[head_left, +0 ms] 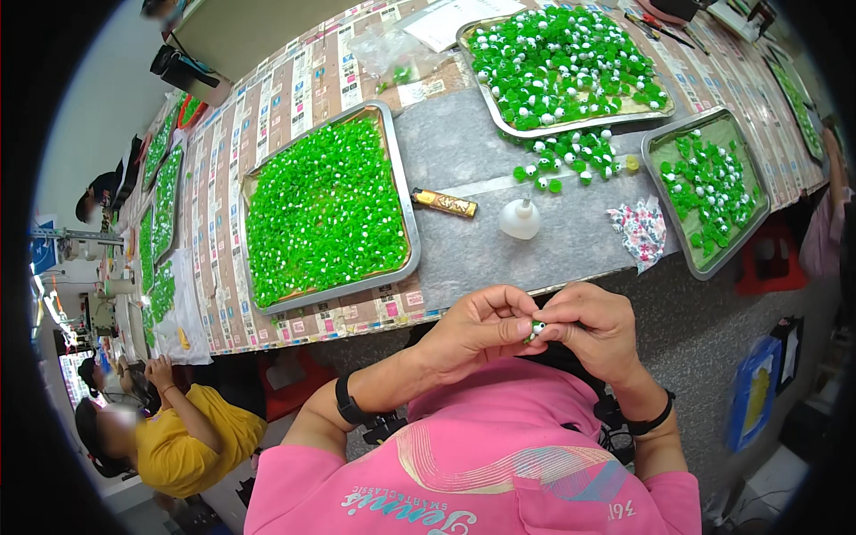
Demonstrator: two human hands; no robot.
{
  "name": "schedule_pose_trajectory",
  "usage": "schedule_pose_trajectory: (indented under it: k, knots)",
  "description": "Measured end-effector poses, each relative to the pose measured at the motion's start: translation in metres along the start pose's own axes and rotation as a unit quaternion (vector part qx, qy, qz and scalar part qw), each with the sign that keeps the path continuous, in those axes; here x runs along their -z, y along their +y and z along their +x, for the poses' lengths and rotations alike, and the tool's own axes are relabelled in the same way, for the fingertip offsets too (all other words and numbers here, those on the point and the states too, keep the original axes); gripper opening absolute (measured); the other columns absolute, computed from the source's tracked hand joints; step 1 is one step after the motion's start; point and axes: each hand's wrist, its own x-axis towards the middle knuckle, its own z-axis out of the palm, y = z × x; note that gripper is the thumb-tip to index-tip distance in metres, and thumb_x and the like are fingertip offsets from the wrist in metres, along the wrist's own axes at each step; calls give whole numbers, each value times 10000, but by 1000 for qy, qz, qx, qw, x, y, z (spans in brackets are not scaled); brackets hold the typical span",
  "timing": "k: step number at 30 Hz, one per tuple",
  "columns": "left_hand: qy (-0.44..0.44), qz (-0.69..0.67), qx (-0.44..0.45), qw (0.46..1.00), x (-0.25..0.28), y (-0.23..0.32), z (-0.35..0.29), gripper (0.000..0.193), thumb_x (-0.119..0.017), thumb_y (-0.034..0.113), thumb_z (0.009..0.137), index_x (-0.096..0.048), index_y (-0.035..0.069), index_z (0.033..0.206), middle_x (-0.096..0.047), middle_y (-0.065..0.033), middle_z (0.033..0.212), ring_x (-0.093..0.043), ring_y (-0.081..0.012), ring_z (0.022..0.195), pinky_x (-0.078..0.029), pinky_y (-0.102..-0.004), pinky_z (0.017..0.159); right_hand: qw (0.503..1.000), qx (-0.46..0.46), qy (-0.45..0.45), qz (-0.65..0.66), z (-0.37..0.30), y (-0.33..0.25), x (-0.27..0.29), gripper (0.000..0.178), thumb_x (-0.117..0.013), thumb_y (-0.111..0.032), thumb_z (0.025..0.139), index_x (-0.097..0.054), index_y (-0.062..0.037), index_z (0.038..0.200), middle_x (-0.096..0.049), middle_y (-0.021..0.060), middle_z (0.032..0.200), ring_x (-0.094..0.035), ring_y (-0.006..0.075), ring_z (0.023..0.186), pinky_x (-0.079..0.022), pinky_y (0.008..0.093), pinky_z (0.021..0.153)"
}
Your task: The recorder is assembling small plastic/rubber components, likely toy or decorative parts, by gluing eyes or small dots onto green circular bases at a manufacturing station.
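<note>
- The left hand (477, 334) and right hand (593, 328) met close to the chest, just below the table edge, fingertips pinched shut together on one small green-and-white bead piece (535, 331); holding it that near the eyes suited fine finger work.
- Both wrists wore a dark band, and the forearms came up over a pink shirt (473, 464).
- On the grey felt strip (464, 143) straight ahead lay a gold-coloured lighter (444, 203), a small white squeeze bottle (520, 218) and a crumpled floral cloth (640, 232), all within easy reach of the hands.
- To the left stood a metal tray (408, 205) filled edge to edge with plain green pieces, seemingly the stock drawn from.
- To the right, a smaller tray (709, 192) held sparser green pieces with white dots, likely the finished ones set apart.
- Loose green-and-white pieces (566, 159) lay spilled on the felt beyond the bottle.
- Farther off, a third tray (571, 62) was heaped with green-and-white pieces.
- At far left, a person in a yellow shirt (192, 437) sat at the same long table beside more green trays.
</note>
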Motion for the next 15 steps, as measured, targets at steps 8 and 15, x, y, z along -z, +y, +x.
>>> schedule_pose_trajectory:
  k: [8,15]
  knots:
    - [7,-4,-1,1000,6,-7,-3,206,-629,114,866,-539,19,1025,-623,-96,946,-619,-174,875,-517,-293,802,998,22,-2,-56,0,2,-4,127,-707,-5,736,-673,4,858,-639,76,776,-616,156,701,-493,252,590]
    - [3,-23,7,1000,7,-9,-5,206,-634,119,862,-540,26,1021,-622,-86,944,-622,-168,881,-524,-294,805,998,28,-4,-60,-1,3,-5,132,-704,5,734,-674,4,862,-637,77,780,-616,153,693,-498,249,591]
